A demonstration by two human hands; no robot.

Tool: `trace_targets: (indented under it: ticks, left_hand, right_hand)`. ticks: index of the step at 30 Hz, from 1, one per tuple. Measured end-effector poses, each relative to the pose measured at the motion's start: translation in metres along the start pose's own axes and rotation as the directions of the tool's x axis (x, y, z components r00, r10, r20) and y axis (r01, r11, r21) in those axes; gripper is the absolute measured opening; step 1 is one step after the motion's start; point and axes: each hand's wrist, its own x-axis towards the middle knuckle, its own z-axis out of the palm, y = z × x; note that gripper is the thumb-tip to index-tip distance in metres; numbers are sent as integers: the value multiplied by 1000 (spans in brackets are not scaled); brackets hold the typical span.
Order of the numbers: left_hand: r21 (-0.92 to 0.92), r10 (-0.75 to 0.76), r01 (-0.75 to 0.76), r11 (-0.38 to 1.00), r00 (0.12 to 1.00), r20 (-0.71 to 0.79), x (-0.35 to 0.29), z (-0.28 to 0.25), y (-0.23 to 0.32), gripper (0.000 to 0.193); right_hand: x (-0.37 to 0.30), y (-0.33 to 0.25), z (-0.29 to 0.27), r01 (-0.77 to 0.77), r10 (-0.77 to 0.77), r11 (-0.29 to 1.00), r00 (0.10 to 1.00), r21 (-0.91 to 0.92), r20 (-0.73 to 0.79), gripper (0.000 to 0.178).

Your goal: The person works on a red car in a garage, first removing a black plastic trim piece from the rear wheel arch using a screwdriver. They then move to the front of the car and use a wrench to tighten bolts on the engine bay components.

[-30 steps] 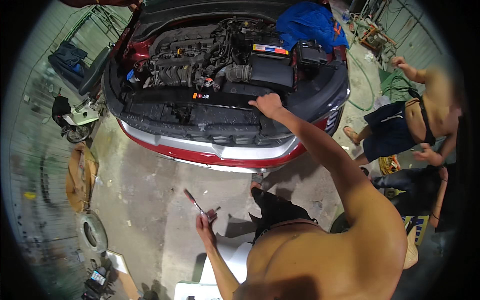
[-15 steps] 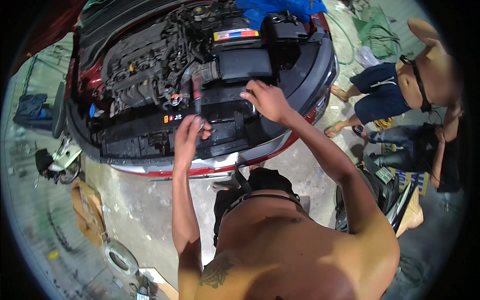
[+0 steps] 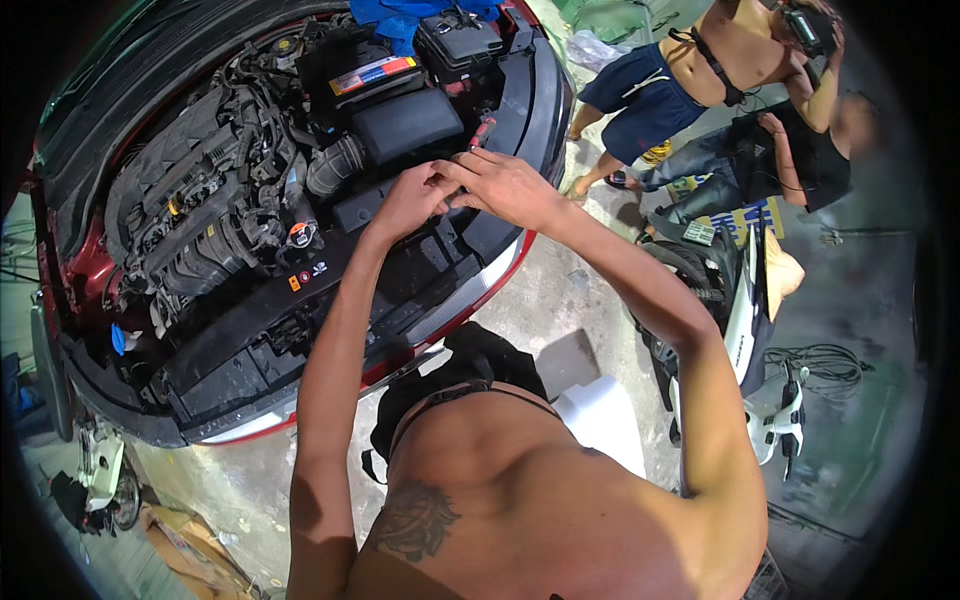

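Over the front right part of a car's open engine bay, my left hand (image 3: 408, 203) and my right hand (image 3: 508, 190) meet with their fingertips together. A red-handled tool, seemingly a ratchet (image 3: 483, 131), sticks up beyond my fingers, its handle end pointing away from me. Its lower part is hidden behind the hands. My left fingers are closed around that hidden end. Those of my right hand are bent and pinched against it, and what they grip cannot be made out. Just beyond lies the black air filter box (image 3: 408, 125), and below the hands runs the black front panel (image 3: 330, 290).
Left of my hands is the engine (image 3: 190, 190). A battery (image 3: 375, 80) with a bright label and a black fuse box (image 3: 458, 45) sit farther back, near a blue cloth (image 3: 400, 25). Two people are at the right, one standing, one lower down, near a parked motorbike (image 3: 745, 330).
My left hand has carried the red-handled ratchet to the right, up to my right hand. The two hands were apart and now touch. My view has turned and shifted right.
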Motion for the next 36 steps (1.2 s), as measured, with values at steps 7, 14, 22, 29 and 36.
trace_targets:
  ticks: [7, 14, 22, 29, 36]
  left_hand:
    - [-33, -12, 14, 999, 997, 81, 3, 0, -3, 23]
    - [-124, 35, -13, 992, 983, 179, -16, 2, -10, 22]
    - [-172, 159, -188, 967, 972, -171, -18, 25, -48, 16]
    - [257, 303, -226, 940, 898, -319, -17, 37, -57, 22]
    - [320, 283, -170, 932, 893, -351, -15, 32, -66, 26]
  right_hand:
    - [-4, -15, 5, -75, 66, 978, 996, -197, -51, 33]
    - [-14, -11, 12, 12, -14, 986, 1000, -166, -11, 26]
    - [5, -16, 9, -183, 197, 977, 973, -113, 120, 31]
    - [-3, -21, 29, 12, 10, 953, 998, -302, 69, 23]
    - [7, -21, 17, -300, 323, 943, 929, -143, 181, 35]
